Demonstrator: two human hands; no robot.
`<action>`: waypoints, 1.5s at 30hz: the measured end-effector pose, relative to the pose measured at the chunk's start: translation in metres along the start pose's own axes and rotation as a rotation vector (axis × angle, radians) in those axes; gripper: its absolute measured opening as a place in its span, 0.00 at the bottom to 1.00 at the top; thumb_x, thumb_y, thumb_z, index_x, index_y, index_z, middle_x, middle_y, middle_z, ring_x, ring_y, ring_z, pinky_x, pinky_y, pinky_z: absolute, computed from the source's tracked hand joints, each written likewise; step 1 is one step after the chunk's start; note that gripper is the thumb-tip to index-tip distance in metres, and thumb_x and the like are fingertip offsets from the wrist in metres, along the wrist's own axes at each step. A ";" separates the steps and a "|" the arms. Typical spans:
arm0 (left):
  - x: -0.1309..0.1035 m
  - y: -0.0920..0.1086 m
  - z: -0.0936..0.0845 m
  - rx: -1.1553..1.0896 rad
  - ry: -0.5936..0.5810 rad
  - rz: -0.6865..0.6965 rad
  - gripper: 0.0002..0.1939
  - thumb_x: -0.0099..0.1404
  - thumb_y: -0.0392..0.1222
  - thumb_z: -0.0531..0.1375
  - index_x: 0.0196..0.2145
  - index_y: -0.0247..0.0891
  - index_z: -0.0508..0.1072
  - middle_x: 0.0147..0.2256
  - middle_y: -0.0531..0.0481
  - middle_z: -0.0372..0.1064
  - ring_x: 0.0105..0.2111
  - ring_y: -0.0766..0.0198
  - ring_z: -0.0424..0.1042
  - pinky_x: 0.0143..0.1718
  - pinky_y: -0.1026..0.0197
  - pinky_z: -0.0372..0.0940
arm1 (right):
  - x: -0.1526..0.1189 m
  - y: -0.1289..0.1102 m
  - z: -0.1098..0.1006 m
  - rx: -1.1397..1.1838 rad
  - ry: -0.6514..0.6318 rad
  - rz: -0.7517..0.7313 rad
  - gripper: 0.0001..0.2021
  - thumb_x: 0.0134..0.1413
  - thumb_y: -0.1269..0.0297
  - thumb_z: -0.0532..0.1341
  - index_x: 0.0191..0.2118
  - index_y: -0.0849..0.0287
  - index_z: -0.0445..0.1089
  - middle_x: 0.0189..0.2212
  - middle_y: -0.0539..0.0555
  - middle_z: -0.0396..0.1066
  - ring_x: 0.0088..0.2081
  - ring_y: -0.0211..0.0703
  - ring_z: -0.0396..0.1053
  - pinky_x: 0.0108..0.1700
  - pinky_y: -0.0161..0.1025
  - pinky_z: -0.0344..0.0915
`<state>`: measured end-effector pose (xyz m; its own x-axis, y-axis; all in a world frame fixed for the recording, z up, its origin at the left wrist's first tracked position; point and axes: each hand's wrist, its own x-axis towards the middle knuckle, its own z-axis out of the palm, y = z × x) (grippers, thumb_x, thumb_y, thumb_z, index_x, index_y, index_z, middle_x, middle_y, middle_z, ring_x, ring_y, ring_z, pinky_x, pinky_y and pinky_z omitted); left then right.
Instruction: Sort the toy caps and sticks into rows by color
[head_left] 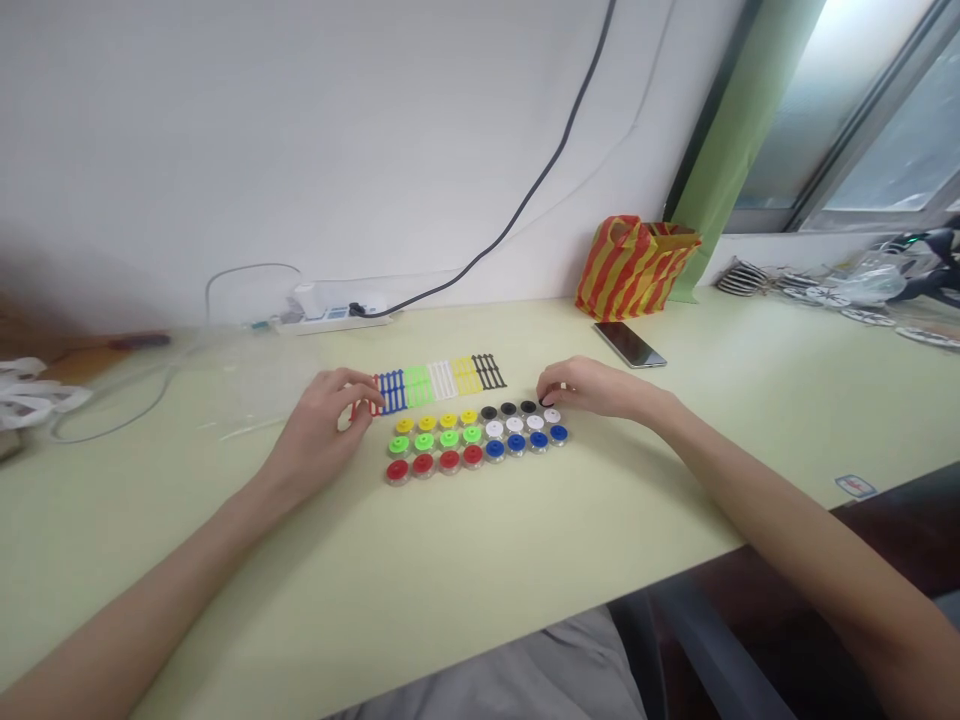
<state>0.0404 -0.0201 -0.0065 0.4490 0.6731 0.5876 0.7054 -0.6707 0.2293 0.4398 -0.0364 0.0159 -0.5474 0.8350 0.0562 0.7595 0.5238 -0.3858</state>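
Note:
My left hand rests on the table with its fingers curved and thumb apart, the fingertips over the red plastic sticks and partly hiding them. Beside these, blue sticks, green, white, yellow and black sticks lie in a line of colour groups. My right hand pinches a small black-topped wheel at the right end of the black row. In front are rows of round, clear-sided wheels: yellow, green, red, white and blue.
A phone lies behind my right hand, near a red-and-yellow striped bag. Against the wall is a power strip with a black cable. A clear plastic bag lies at left, white parts beyond it. A small card lies near the front edge.

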 end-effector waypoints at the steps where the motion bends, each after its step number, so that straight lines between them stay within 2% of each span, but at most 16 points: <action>1: 0.000 0.000 0.000 0.005 0.004 0.001 0.11 0.72 0.39 0.53 0.37 0.43 0.76 0.46 0.47 0.73 0.50 0.53 0.70 0.52 0.48 0.66 | 0.000 0.000 0.000 -0.001 0.002 0.002 0.10 0.62 0.72 0.57 0.39 0.57 0.77 0.40 0.54 0.81 0.40 0.46 0.75 0.42 0.39 0.64; 7: 0.001 0.002 -0.001 0.003 0.006 -0.012 0.11 0.72 0.40 0.53 0.37 0.43 0.76 0.46 0.46 0.73 0.50 0.52 0.69 0.53 0.48 0.66 | -0.003 -0.004 0.001 -0.004 0.040 0.051 0.14 0.68 0.67 0.53 0.45 0.56 0.76 0.43 0.57 0.80 0.42 0.47 0.75 0.43 0.41 0.64; 12: 0.001 0.004 -0.001 -0.028 -0.029 -0.023 0.12 0.73 0.42 0.52 0.40 0.43 0.76 0.48 0.45 0.73 0.52 0.51 0.70 0.55 0.46 0.66 | 0.000 -0.002 0.008 0.001 0.100 0.090 0.15 0.69 0.66 0.52 0.51 0.56 0.75 0.40 0.57 0.80 0.39 0.47 0.73 0.42 0.41 0.64; 16: 0.002 0.003 -0.002 -0.015 0.009 -0.052 0.13 0.74 0.43 0.51 0.44 0.42 0.75 0.50 0.44 0.73 0.55 0.49 0.69 0.59 0.43 0.64 | 0.003 0.002 0.015 0.030 0.137 0.107 0.16 0.69 0.67 0.51 0.50 0.57 0.75 0.39 0.56 0.79 0.38 0.46 0.73 0.42 0.41 0.65; 20: 0.001 -0.002 -0.001 0.002 0.013 -0.086 0.14 0.74 0.44 0.51 0.48 0.41 0.74 0.54 0.43 0.71 0.58 0.49 0.67 0.63 0.42 0.61 | 0.006 0.007 0.020 0.066 0.157 0.083 0.14 0.68 0.68 0.53 0.49 0.57 0.76 0.46 0.58 0.79 0.43 0.48 0.74 0.47 0.42 0.66; 25: -0.001 -0.004 0.003 -0.012 -0.049 -0.103 0.16 0.75 0.46 0.50 0.52 0.40 0.71 0.57 0.41 0.69 0.60 0.49 0.66 0.64 0.41 0.59 | 0.009 0.011 0.023 0.067 0.131 0.058 0.14 0.69 0.67 0.53 0.48 0.58 0.76 0.47 0.59 0.79 0.45 0.48 0.74 0.48 0.43 0.67; 31: -0.002 -0.005 0.003 -0.040 -0.143 -0.152 0.19 0.76 0.46 0.46 0.58 0.38 0.66 0.56 0.39 0.69 0.58 0.48 0.67 0.63 0.41 0.61 | 0.007 0.009 0.024 0.092 0.097 0.053 0.15 0.69 0.67 0.52 0.49 0.57 0.76 0.47 0.58 0.79 0.45 0.48 0.74 0.48 0.42 0.66; 34: -0.003 -0.009 0.003 -0.078 -0.173 -0.226 0.20 0.76 0.46 0.46 0.60 0.39 0.64 0.58 0.39 0.69 0.59 0.48 0.67 0.62 0.42 0.62 | 0.007 0.011 0.025 0.099 0.102 0.067 0.16 0.65 0.70 0.51 0.49 0.57 0.75 0.44 0.57 0.78 0.42 0.47 0.73 0.45 0.41 0.65; 39: -0.006 -0.022 0.007 -0.206 -0.169 -0.329 0.23 0.76 0.47 0.46 0.63 0.39 0.61 0.62 0.39 0.67 0.61 0.51 0.68 0.65 0.44 0.61 | 0.011 0.018 0.028 0.069 0.080 0.090 0.24 0.51 0.79 0.50 0.49 0.58 0.75 0.29 0.51 0.70 0.33 0.44 0.67 0.40 0.38 0.62; 45: -0.008 -0.040 0.008 -0.166 -0.158 -0.347 0.25 0.75 0.46 0.45 0.66 0.39 0.61 0.67 0.39 0.62 0.68 0.51 0.61 0.70 0.42 0.54 | 0.011 0.018 0.028 0.101 0.089 0.092 0.24 0.49 0.79 0.50 0.48 0.58 0.74 0.28 0.50 0.68 0.32 0.43 0.65 0.39 0.38 0.60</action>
<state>0.0132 0.0041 -0.0265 0.2884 0.8989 0.3299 0.7377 -0.4282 0.5220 0.4378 -0.0224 -0.0162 -0.4407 0.8925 0.0956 0.7634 0.4287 -0.4832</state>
